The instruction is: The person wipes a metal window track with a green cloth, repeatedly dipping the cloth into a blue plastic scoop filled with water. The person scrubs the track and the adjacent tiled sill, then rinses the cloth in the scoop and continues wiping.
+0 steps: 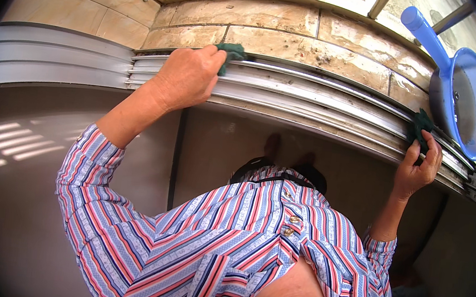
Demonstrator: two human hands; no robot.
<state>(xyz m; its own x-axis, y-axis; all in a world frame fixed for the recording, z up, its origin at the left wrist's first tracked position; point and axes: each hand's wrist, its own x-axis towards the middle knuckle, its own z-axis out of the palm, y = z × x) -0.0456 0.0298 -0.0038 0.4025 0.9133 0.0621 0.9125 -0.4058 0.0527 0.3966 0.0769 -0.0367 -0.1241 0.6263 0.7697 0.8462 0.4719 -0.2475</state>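
Note:
My left hand is closed on a dark green scouring pad, pressed to the outer rail of a metal sliding window track near its left end. Farther right, my right hand pinches a second dark green pad between thumb and fingers, against the track's rails. The track is silvery, with several parallel ridges and dark specks of dirt along them. Just beyond the right hand stands a blue plastic ladle with a deep bowl and a thick handle pointing up and left.
Wet, dirt-spotted beige tiles form the ledge beyond the track. Pale metal bars fence the ledge's far side. Ridged window frame rises at the left. Below the track is a smooth grey-brown wall or floor surface with striped sunlight.

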